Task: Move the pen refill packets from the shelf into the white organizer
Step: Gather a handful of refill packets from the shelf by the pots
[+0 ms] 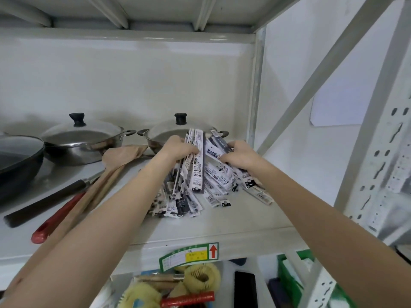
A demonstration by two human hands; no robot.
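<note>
Both hands are closed on pen refill packets at the back of the shelf. Her left hand has its fingers curled round a fan of long narrow packets, lifting their upper ends so they stand steeply, the tops reaching in front of a lidded pot. Her right hand, just beside it, pinches another bunch of packets that slant away to the right; the two hands sit close together but I cannot tell whether they touch. Under and in front of the hands, the rest of the packets lie spread in a loose heap on the shelf, their lower ends pointing toward the front edge.

Starting at the far left, a dark wok sits at the shelf's edge of view, its long dark handle running forward. Next comes a steel pot with a lid and black knob, then a red-handled utensil and wooden spatulas lying diagonally beside the left forearm. A second lidded steel pot stands behind the left hand, partly hidden by the raised packets.

On the shelf's front lip is a green-bordered label with a red arrow. Below it, yellow scrubbers and a green box show on the lower level. At the right stands the perforated shelf upright.
</note>
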